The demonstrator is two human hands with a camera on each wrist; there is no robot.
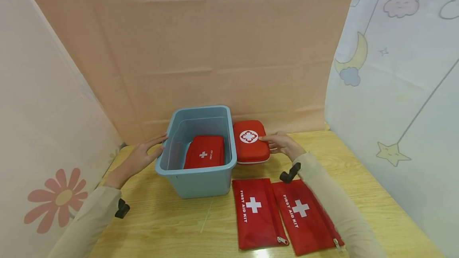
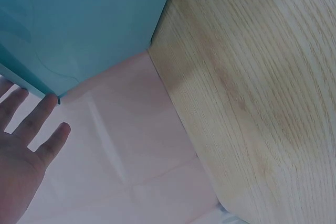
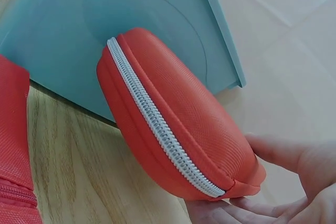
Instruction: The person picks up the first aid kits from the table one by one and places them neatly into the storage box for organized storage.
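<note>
Your right hand (image 1: pixel 283 145) grips the red hard-shell zip case (image 1: pixel 250 141) right of the blue plastic bin (image 1: pixel 196 178), open left hand (image 1: pixel 143 155) steadying it; next, lift the case in

Wooden table (image 1: pixel 358 178), peach backdrop (image 1: pixel 215 51), side curtains (cartoon prints)

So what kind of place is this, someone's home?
Probably not a home: it looks like a staged recording booth. A wooden table is walled in by hung cloth screens, and the first-aid pouches and blue bin look laid out like props.
</note>
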